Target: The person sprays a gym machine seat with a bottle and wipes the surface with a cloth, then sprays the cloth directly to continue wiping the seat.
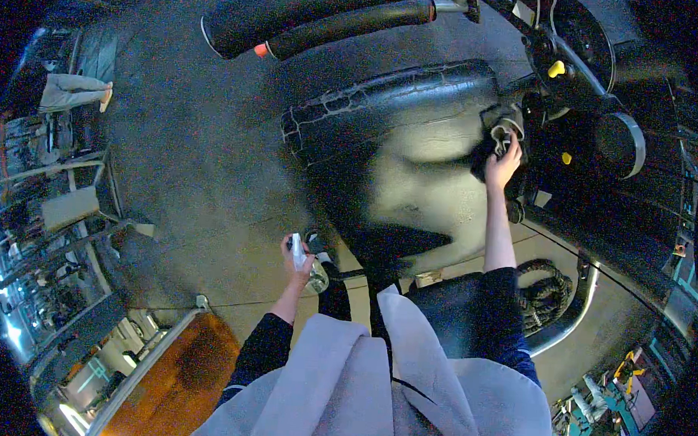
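Note:
My left hand (298, 266) is wrapped round a spray bottle (317, 279) with a white trigger head and a clear body, held low beside the seat. My right hand (502, 162) reaches forward to the far right side of a black padded seat (430, 144). Its fingers are closed on a dark cloth (487, 169) with a pale edge, bunched against the seat's right end by the machine frame. The seat's upholstery is cracked along the far edge, and its top looks shiny. Part of the cloth is hidden under my fingers.
Black roller pads (319, 18) extend above the seat. The machine frame with a yellow knob (556, 69) stands at the right. A coiled rope (544, 293) lies at lower right; a brown bench (178, 374) stands at lower left. Another person's legs (74, 94) show far left.

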Demonstrator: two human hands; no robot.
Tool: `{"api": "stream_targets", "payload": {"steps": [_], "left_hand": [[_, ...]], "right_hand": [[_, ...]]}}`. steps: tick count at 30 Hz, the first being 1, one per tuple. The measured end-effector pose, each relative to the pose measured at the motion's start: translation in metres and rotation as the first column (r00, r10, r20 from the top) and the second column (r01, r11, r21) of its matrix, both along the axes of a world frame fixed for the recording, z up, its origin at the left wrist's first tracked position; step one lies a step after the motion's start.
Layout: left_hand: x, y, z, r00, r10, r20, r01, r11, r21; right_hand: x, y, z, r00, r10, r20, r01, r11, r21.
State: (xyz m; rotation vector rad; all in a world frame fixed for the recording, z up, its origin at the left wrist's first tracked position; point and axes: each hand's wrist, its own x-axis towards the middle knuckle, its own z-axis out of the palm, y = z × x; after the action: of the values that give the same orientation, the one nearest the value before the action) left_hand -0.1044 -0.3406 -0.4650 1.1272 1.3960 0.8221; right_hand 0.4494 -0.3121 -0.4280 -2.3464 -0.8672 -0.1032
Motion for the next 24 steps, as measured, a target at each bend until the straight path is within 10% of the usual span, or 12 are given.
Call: {"api": "stream_targets", "payload": {"steps": [5,13,17,22,24], "left_hand": [[-0.003,0.003,0.005,0.998,0.009,-0.064,-0.016,0.992,-0.121],[-0.005,0.002,0.005,1.000,0.026,0.005,-0.025,0.990,-0.140],[0.003,0.003,0.013,0.998,0.047,0.030,-0.043,0.994,-0.103],[0.001,0.004,0.012,1.000,-0.012,0.011,0.013,0.997,-0.071],[0.001,0.004,0.009,1.000,0.025,0.016,-0.023,0.991,-0.132]], "right_hand": [[-0.085,0.005,-0.007,0.985,-0.175,0.000,0.174,0.983,-0.056],[-0.299,0.014,0.011,0.908,0.366,-0.205,-0.377,0.926,-0.015],[-0.345,-0.004,0.014,0.689,0.694,-0.206,-0.717,0.695,-0.055],[-0.250,-0.003,0.007,0.105,0.987,0.118,-0.961,0.132,-0.245],[-0.193,-0.002,0.018,0.166,0.986,0.006,-0.957,0.162,-0.240]]}}
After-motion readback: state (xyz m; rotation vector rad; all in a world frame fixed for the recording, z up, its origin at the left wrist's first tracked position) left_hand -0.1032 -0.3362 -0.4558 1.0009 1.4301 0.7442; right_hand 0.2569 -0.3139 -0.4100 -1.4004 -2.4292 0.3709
